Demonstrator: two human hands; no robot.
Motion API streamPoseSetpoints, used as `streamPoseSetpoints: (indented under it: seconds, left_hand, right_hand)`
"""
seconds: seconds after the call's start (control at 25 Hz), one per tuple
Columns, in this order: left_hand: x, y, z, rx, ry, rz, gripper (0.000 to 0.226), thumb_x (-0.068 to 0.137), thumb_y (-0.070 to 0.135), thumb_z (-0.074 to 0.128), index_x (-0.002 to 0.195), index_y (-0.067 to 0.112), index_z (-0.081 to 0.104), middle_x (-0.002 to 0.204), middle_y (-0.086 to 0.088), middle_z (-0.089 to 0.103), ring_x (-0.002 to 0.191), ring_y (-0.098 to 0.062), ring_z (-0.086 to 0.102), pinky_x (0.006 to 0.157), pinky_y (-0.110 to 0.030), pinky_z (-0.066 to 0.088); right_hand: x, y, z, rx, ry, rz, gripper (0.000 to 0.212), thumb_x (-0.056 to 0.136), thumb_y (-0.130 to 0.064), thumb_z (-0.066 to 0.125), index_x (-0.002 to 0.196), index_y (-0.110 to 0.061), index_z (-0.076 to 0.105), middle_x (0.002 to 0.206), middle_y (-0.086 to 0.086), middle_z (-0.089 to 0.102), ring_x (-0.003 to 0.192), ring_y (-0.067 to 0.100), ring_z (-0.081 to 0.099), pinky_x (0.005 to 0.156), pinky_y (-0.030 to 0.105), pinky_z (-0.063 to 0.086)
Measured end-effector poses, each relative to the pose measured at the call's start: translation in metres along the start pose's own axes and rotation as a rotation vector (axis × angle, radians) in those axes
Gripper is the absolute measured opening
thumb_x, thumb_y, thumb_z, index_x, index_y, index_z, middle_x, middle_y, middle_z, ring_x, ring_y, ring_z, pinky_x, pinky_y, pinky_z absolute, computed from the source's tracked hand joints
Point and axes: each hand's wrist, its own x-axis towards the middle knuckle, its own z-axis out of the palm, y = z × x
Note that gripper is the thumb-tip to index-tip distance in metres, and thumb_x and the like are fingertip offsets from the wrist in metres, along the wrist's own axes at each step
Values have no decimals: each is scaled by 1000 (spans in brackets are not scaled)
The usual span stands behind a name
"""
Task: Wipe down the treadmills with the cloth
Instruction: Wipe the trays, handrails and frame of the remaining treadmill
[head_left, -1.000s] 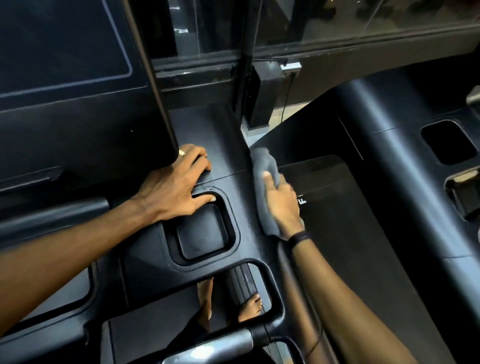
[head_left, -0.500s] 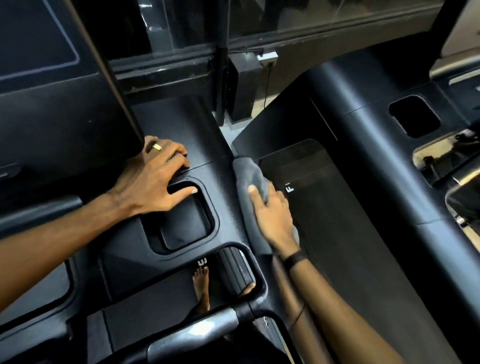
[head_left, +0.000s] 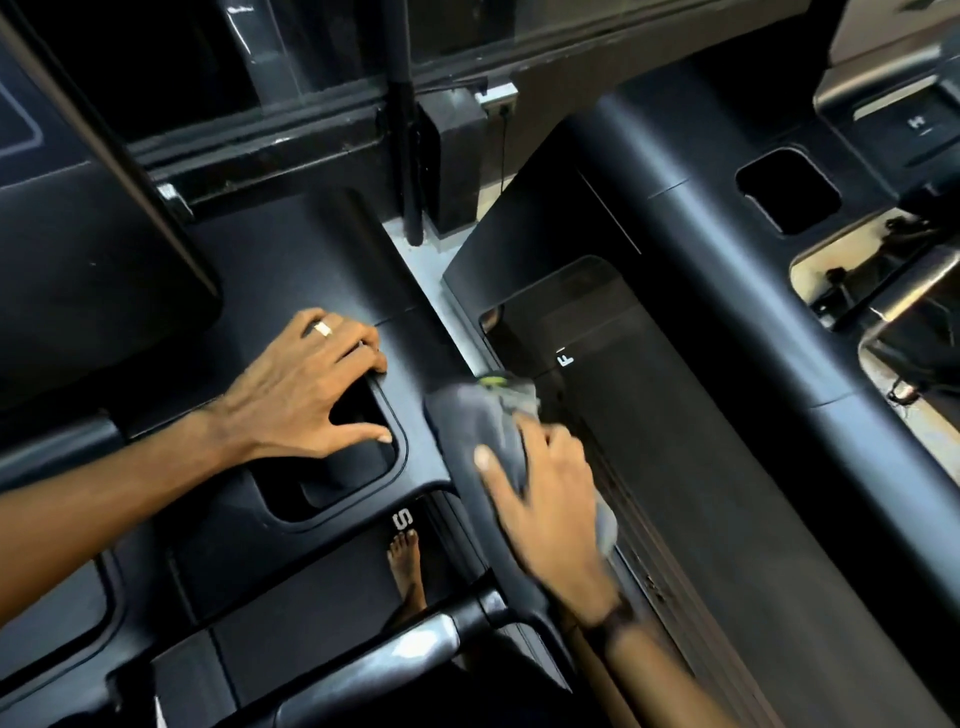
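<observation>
I stand on a black treadmill and look down at its console (head_left: 311, 270). A grey cloth (head_left: 480, 426) lies pressed against the console's right side edge under my right hand (head_left: 545, 499), which is blurred by motion. The cloth shows a small yellow-green tag at its top. My left hand (head_left: 306, 395) rests flat on the console, fingers spread over the rim of a square cup recess (head_left: 353, 467). A ring sits on one left finger.
A second treadmill (head_left: 701, 415) stands to the right, its belt and console arm close to my right arm. A metal handlebar (head_left: 374, 670) crosses below. My bare foot (head_left: 408, 571) shows on the belt. A dark screen (head_left: 78, 234) rises at upper left.
My right hand has slid the cloth down along the console's right edge toward me. The left hand stays on the cup recess. The view has swung to the right.
</observation>
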Motion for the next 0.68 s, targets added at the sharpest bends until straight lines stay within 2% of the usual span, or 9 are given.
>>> streamPoseSetpoints:
  seconds: [0.08, 0.12, 0.2, 0.28, 0.36, 0.48, 0.56, 0.68]
  left_hand:
    - [1, 0, 0, 21, -7, 8, 68, 80, 73, 56, 104, 10, 65, 112, -10, 60, 102, -31, 60, 94, -47, 41]
    - [1, 1, 1, 25, -8, 17, 68, 81, 72, 56, 103, 9, 64, 112, -10, 60, 101, -32, 59, 93, -47, 42]
    - [2, 0, 2, 30, 1, 36, 68, 82, 72, 54, 103, 8, 64, 112, -11, 59, 101, -32, 58, 91, -47, 44]
    - [1, 1, -1, 44, -4, 39, 67, 83, 71, 54, 102, 8, 64, 113, -12, 59, 101, -32, 58, 90, -47, 45]
    - [1, 1, -1, 38, 1, 28, 66, 84, 71, 54, 102, 8, 65, 113, -11, 59, 102, -31, 58, 89, -47, 46]
    - [-2, -1, -2, 7, -4, -1, 60, 83, 67, 60, 105, 11, 66, 116, -9, 60, 104, -28, 58, 91, -44, 46]
    - [-7, -5, -4, 21, 24, -51, 49, 82, 56, 67, 105, 13, 66, 114, -6, 60, 103, -27, 58, 92, -41, 44]
    - [-15, -17, -9, 40, 103, -216, 31, 81, 45, 65, 81, 15, 60, 81, 0, 57, 75, -26, 58, 76, -35, 35]
  right_hand:
    - [-40, 31, -14, 88, -54, 52, 72, 88, -82, 29, 137, -35, 51, 115, -9, 52, 107, 12, 47, 90, 32, 36]
    - [-38, 47, -17, 172, -136, 191, 75, 83, -85, 30, 132, -35, 56, 117, -11, 56, 109, 11, 51, 90, 32, 39]
    - [-4, 60, -9, 258, -301, 421, 71, 82, -81, 34, 125, -31, 63, 123, -6, 65, 109, 16, 58, 92, 35, 44]
    - [42, 41, 7, 235, -330, 535, 64, 92, -72, 34, 129, -28, 63, 130, 3, 65, 112, 23, 58, 97, 38, 44]
    - [72, 9, 22, 170, -263, 403, 61, 97, -67, 33, 141, -28, 52, 137, 10, 58, 125, 30, 52, 106, 43, 39]
    - [45, -24, 19, -95, -18, 29, 63, 95, -68, 29, 143, -30, 43, 122, 8, 54, 114, 30, 48, 98, 47, 41]
    - [26, -26, 11, -138, 6, -14, 65, 93, -72, 27, 142, -32, 43, 118, 4, 51, 109, 26, 48, 94, 45, 42]
    - [48, -48, 22, -243, 23, -14, 63, 94, -71, 27, 143, -33, 41, 119, 4, 49, 111, 27, 47, 92, 46, 41]
